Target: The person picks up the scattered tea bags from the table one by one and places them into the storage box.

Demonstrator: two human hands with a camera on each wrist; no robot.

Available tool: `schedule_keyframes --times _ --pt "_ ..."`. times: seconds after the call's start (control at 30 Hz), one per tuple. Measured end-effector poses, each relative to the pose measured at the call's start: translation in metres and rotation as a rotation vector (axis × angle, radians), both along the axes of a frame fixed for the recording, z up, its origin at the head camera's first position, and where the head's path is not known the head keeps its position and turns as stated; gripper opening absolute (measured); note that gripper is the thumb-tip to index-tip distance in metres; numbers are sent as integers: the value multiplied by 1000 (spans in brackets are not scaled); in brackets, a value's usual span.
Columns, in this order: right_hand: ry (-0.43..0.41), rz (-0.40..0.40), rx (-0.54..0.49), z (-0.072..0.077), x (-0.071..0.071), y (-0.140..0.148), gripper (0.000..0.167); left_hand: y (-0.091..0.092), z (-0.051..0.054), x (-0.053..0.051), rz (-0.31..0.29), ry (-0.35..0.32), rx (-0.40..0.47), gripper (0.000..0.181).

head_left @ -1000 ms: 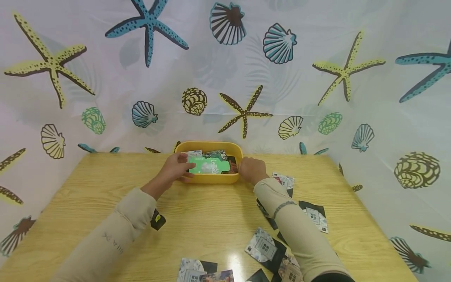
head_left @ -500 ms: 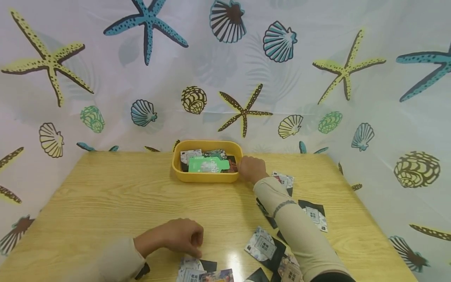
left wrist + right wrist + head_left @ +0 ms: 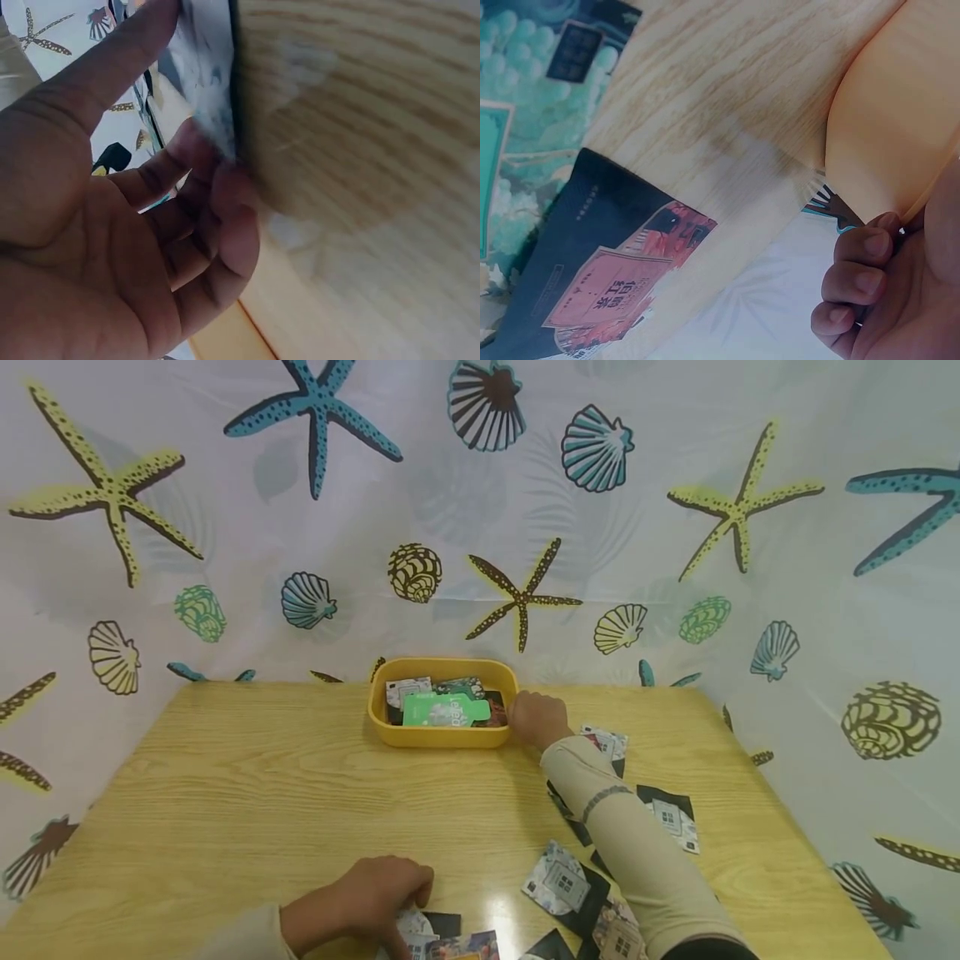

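Observation:
My left hand (image 3: 367, 897) is low in the head view, over a pale patterned tea sachet (image 3: 415, 928) with a black part. In the left wrist view its thumb and fingertips pinch the sachet (image 3: 204, 64) by its edges, just off the wood. At the far side of the table, my right hand (image 3: 537, 720) grips the right end of a yellow bin (image 3: 442, 740). The right wrist view shows its curled fingers (image 3: 855, 281) at the bin's rim. Inside the bin lie a green packet (image 3: 442, 711) and several sachets.
More tea sachets lie about the right arm, among them a grey and black one (image 3: 558, 885) and another at the right (image 3: 671, 818). An orange-printed sachet (image 3: 465, 947) overlaps the near one. A shell-printed cloth (image 3: 480, 510) hangs behind the wooden table (image 3: 262, 793).
My left hand has left the bin, come back toward the near edge and lowered onto the sachet there. The right hand has stayed at the bin's right end.

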State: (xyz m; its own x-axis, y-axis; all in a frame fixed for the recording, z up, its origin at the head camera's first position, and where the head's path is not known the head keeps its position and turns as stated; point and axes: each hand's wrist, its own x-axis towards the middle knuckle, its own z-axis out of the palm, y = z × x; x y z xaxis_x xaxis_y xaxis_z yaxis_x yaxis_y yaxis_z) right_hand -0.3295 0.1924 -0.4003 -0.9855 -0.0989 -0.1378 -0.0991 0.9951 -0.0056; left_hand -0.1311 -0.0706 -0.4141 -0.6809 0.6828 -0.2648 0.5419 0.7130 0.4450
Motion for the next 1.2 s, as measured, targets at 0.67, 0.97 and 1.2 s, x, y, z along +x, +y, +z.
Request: schedule_keyframes --times 0.67,0.97,1.2 --pt "7 -28 -30 -6 4 13 41 -7 10 -28 11 -381 265 10" --pt "7 -57 9 -4 7 15 41 -14 39 -70 229 -394 386 13" --pt "54 10 -5 -2 2 4 40 -22 58 -120 571 -300 520 26"
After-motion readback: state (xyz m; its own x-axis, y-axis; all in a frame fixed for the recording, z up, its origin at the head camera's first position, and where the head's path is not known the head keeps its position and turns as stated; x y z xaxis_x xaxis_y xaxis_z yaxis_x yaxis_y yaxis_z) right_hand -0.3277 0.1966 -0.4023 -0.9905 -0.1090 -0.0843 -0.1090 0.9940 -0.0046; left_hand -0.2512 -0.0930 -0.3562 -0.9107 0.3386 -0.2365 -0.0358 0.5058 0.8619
